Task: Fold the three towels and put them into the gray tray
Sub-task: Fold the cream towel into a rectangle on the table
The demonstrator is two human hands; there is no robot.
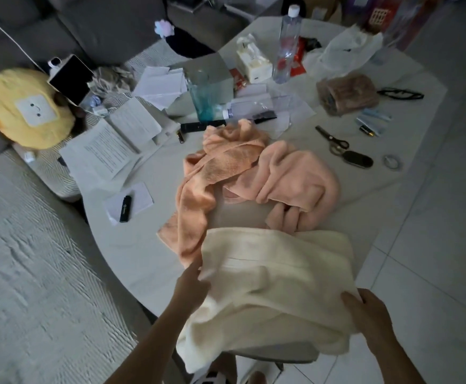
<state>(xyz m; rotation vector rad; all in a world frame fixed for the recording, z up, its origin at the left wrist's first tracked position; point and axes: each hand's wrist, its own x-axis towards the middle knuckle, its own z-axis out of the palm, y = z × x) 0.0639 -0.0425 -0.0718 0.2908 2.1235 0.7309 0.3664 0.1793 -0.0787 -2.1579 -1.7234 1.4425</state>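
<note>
Fingers (349, 296) of the right hand (370, 314) clamp the cream towel's (276, 278) right edge | left hand (191, 286) pinches its left edge | towel drapes over the white table's (143, 245) near rim | 2 crumpled towels behind: orange towel (215, 162), pink towel (295, 176), touching | scissors (332, 141) right.

A cream towel (276, 284) lies spread over the near edge of the white table (148, 245), its lower part hanging off the edge in loose folds. Beyond it, toward the table's middle, an orange towel (198, 195) sprawls crumpled, one end trailing toward the near edge and touching the cream towel's left corner. A pink towel (295, 181) lies bunched against the orange one's right side.
</note>
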